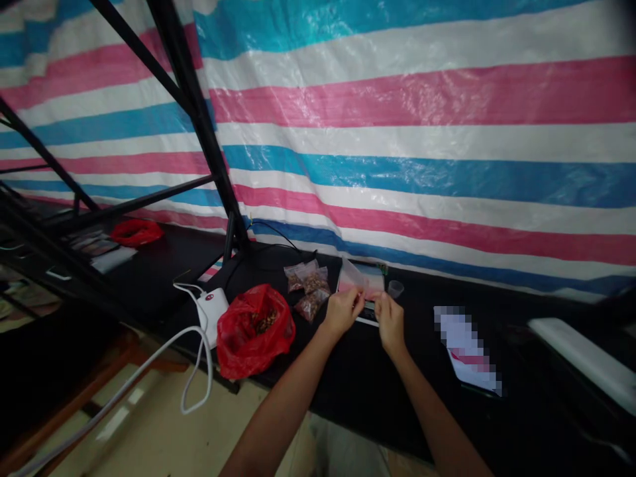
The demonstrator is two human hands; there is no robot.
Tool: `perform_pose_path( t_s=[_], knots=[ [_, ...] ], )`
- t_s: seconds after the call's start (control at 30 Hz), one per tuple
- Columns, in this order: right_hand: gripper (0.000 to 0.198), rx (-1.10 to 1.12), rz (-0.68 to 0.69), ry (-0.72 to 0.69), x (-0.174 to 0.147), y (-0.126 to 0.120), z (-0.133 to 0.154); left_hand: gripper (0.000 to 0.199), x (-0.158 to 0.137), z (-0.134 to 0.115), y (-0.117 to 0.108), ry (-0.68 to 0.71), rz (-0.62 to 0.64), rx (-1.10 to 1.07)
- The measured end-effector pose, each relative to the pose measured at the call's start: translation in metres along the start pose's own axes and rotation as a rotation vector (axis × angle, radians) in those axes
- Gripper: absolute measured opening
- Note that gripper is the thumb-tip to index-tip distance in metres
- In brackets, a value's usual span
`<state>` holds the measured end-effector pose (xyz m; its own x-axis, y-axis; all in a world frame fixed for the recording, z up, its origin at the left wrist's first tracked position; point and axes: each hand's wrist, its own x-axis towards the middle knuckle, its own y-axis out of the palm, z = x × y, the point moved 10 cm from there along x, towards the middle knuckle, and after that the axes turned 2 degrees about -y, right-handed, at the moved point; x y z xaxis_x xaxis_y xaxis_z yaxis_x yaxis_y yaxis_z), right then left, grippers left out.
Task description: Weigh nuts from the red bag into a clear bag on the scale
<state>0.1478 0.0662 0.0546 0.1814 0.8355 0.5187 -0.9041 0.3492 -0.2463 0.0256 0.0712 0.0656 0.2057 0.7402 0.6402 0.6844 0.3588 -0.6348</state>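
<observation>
Two hands, left hand (pixel 342 310) and right hand (pixel 389 319), are pinched on a clear plastic bag (pixel 354 277) above the black worktop (pixel 348 377); filled bags (pixel 308 288) lie beside; no writing is legible.

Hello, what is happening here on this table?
A person stands at a black table and holds a small clear plastic bag with both hands, the left hand and right hand pinching its lower edge. To the left lie filled small bags and an open red bag of brown pieces. A small clear cup stands behind the right hand.
</observation>
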Motion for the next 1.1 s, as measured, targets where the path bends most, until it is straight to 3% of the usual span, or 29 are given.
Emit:
perform_pose_path(
  t_s=[0.2, 0.3, 0.4, 0.63, 0.9, 1.1],
  knots=[
    [0.026, -0.011, -0.01, 0.025, 0.0, -0.008, 0.004, 0.018, -0.002, -0.018, 0.002, 0.095, 0.045, 0.018],
    [0.031, 0.027, 0.023, 0.008, 0.003, -0.001, 0.004, 0.019, -0.002, -0.018, 0.002, 0.106, 0.054, 0.038],
    [0.024, 0.06, 0.061, -0.034, 0.005, 0.007, 0.003, 0.019, -0.001, -0.016, 0.002, 0.098, 0.044, 0.062],
    [0.025, 0.117, 0.051, 0.002, 0.005, 0.008, -0.01, 0.021, -0.001, -0.018, 0.0, 0.114, 0.029, 0.082],
    [0.027, -0.135, 0.025, -0.211, 0.003, 0.004, 0.021, 0.02, -0.003, -0.018, 0.0, 0.124, -0.017, 0.112],
    [0.032, -0.285, 0.029, -0.221, 0.002, 0.012, 0.027, 0.021, -0.003, -0.018, -0.009, 0.14, -0.13, 0.209]
  ],
)
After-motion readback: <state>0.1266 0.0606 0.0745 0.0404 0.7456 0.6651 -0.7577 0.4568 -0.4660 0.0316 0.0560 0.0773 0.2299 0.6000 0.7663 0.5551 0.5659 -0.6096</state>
